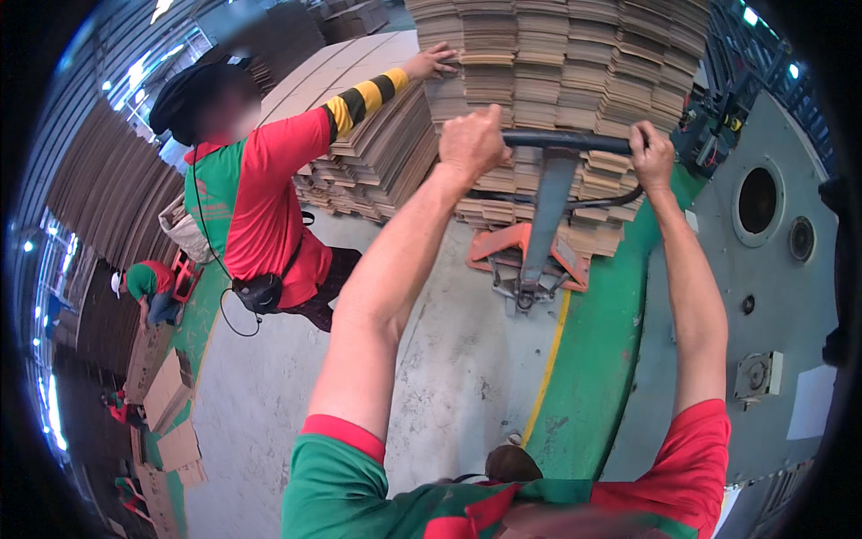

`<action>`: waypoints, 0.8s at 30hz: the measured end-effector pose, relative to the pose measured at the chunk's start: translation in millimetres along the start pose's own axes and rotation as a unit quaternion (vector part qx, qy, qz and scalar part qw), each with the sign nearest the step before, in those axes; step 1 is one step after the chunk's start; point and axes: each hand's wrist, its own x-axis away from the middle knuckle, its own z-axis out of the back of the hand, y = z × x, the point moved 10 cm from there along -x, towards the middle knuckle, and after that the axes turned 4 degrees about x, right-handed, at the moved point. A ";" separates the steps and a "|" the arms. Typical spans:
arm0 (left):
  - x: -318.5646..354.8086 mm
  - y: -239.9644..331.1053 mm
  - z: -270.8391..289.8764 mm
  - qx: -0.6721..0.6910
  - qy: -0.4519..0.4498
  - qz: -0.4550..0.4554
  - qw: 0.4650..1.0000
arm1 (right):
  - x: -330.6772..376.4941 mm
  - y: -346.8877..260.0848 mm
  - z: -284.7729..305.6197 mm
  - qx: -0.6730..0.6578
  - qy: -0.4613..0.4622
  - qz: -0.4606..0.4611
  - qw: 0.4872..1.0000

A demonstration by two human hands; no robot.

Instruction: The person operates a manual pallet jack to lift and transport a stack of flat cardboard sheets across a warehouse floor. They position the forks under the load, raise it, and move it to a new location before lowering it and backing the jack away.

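Note:
With both arms stretched ahead, I grip the dark handle bar [566, 140] of a pallet jack. My left hand [471, 144] is closed round its left end, and my right hand [653, 157] wraps the right end. The jack's blue-grey shaft [548, 211] runs down to an orange base [503, 241] on the floor. Just beyond the handle rises a tall load of stacked flat cardboard [561, 67], in several columns. A co-worker's hand [431, 61] rests against the left side of this load.
The co-worker [260, 198] in a red and green shirt stands close on my left, beside another cardboard stack [377, 162]. A grey machine panel [709, 260] lines the right, next to a green floor strip [597, 359] with a yellow line. Cardboard pieces [171, 391] lie far left, near other people.

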 end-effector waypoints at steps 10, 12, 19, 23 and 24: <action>-76.6 -53.8 -47.2 -0.044 0.007 -0.001 0.999 | -52.7 29.3 -65.0 0.013 0.012 0.004 1.000; -95.8 -62.0 -53.4 -0.040 0.029 -0.024 0.999 | -66.1 38.4 -76.8 0.023 0.024 0.013 0.999; -157.4 -85.4 -89.8 -0.046 0.064 -0.045 0.996 | -107.1 78.1 -114.4 0.042 0.037 0.034 0.998; -180.9 -89.4 -121.5 -0.015 0.042 -0.048 0.998 | -117.2 110.6 -140.5 0.063 0.003 -0.001 0.998; -187.8 -90.5 -129.5 -0.014 0.036 -0.050 0.998 | -118.3 116.2 -145.3 0.063 0.008 0.001 0.998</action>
